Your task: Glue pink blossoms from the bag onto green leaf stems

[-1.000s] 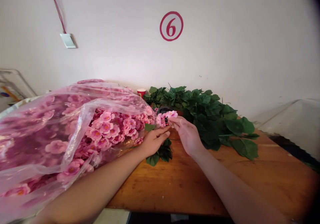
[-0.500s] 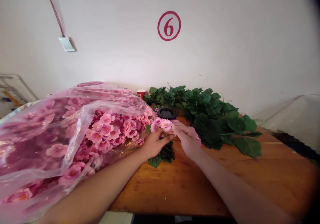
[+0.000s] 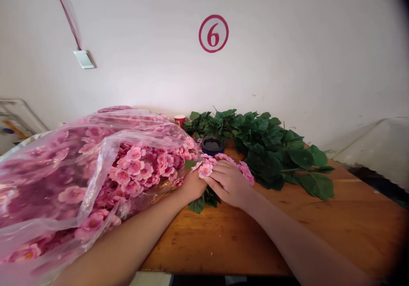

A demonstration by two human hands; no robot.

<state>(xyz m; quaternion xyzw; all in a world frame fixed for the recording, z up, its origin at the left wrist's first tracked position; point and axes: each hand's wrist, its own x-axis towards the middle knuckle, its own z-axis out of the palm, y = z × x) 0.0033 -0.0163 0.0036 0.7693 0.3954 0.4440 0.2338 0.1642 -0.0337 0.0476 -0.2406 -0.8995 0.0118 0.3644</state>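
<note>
A spray of pink artificial blossoms [image 3: 205, 170] runs across both hands, with more of its flowers [image 3: 246, 173] showing past my right hand [image 3: 228, 184]. That hand lies over the spray and closes on it. My left hand [image 3: 193, 187] is just below and behind it, gripping the same spray, with its fingers partly hidden. Under the hands lies a small bunch of dark green artificial leaves [image 3: 204, 201]. To the left, a clear plastic bag [image 3: 96, 139] holds a large mass of pink blossoms [image 3: 137, 169].
A long pile of green artificial leaves [image 3: 268, 150] lies along the wall on a wooden table [image 3: 207, 243]. A round black dish [image 3: 213, 145] and a red paper cup [image 3: 180, 120] stand at the back. A white sheet [image 3: 373, 150] lies at right.
My hands have come closer together, and my right hand has dropped lower over the blossoms. The black dish now shows more fully behind them.
</note>
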